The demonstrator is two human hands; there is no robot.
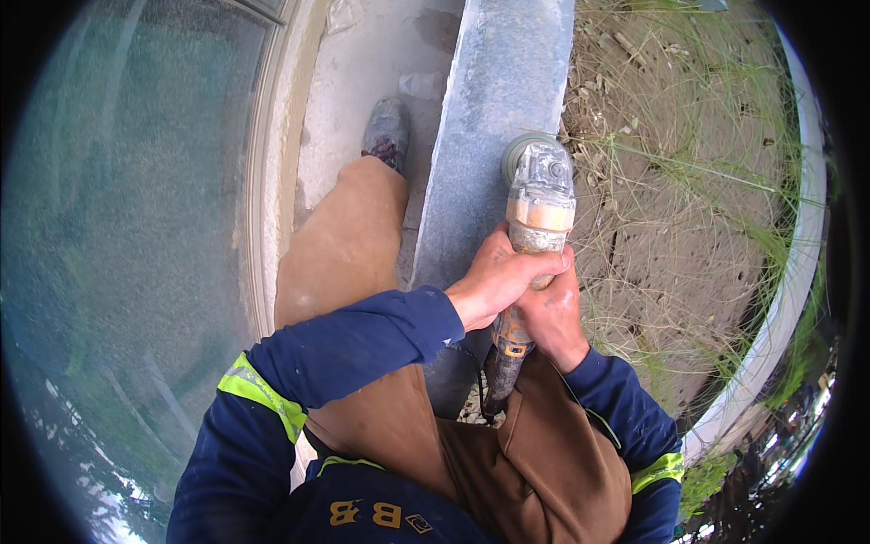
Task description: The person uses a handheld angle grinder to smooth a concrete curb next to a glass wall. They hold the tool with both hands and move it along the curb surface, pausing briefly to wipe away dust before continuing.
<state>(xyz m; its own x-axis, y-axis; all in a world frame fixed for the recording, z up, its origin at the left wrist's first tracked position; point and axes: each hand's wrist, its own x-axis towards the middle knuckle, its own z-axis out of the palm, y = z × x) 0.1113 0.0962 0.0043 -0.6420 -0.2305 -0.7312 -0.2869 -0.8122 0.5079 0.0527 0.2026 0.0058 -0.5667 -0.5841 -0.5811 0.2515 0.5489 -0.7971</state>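
A dust-coated angle grinder (pixel 542 186) lies lengthwise along my view, its round disc at the edge of a long bluish-grey stone ledge (pixel 489 72). My left hand (pixel 503 281) is wrapped over the middle of the grinder from the left, thumb across its body. My right hand (pixel 555 313) grips the same body from the right, just beside and below my left. The grinder's darker rear end runs down between my brown-trousered legs. Part of its body is hidden under my hands.
Glazing in a frame (pixel 136 199) runs along my left. My shoe (pixel 386 127) stands on a pale concrete strip (pixel 344 63) beside the ledge. On the right is dry soil with grass (pixel 680 199), bordered by a curved pale edge (pixel 797 236). A small pale scrap (pixel 421 86) lies on the concrete.
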